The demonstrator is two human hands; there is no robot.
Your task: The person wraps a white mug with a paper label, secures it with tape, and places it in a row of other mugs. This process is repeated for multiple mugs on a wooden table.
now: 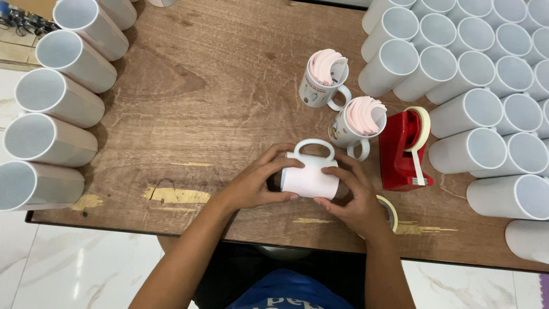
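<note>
Both my hands hold a white mug (310, 176) lying on its side near the front edge of the wooden table (217, 103), its handle pointing away from me. A white sheet is wrapped around its body. My left hand (260, 184) grips the mug's left end. My right hand (354, 197) presses the sheet on the right side. Under my right hand a roll of tape (390, 210) partly shows.
Two printed mugs (320, 83) (354, 129) stuffed with pink sheets stand just beyond. A red tape dispenser (403, 151) sits to the right. Several plain white mugs fill the right side (457, 63) and line the left edge (54, 97).
</note>
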